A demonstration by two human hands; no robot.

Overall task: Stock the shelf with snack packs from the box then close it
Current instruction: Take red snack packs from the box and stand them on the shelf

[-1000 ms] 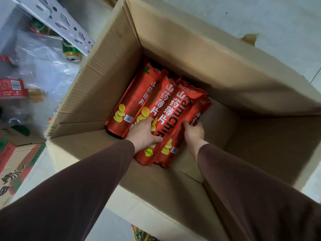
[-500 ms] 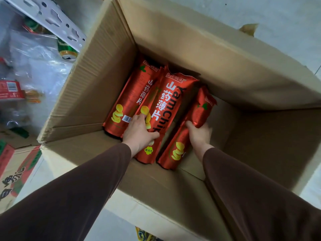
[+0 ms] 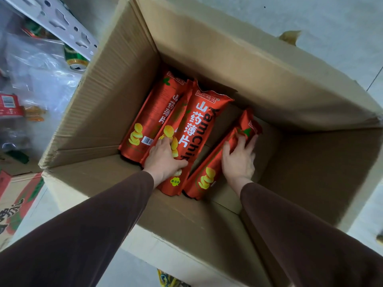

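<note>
An open cardboard box (image 3: 116, 104) sits on the floor with several long red Yam Chips packs in its bottom. My left hand (image 3: 163, 160) grips the lower end of the middle pack (image 3: 199, 129), thumb across its front, beside a second pack under the fingers. A further pack (image 3: 153, 119) lies against the left wall. My right hand (image 3: 238, 162) rests with spread fingers on a separate pack (image 3: 209, 172) lying to the right, fingertips near its top seal.
The box flaps stand open on all sides. A white perforated shelf post (image 3: 60, 23) runs at upper left, with a green can (image 3: 75, 60) and clear plastic wrap (image 3: 39, 67) behind it. Another printed carton (image 3: 14, 206) lies at lower left.
The right-hand pack has been drawn away from the bundle toward the right, leaving a gap. My right hand has slid up along it. My left hand keeps its hold on the middle packs.
</note>
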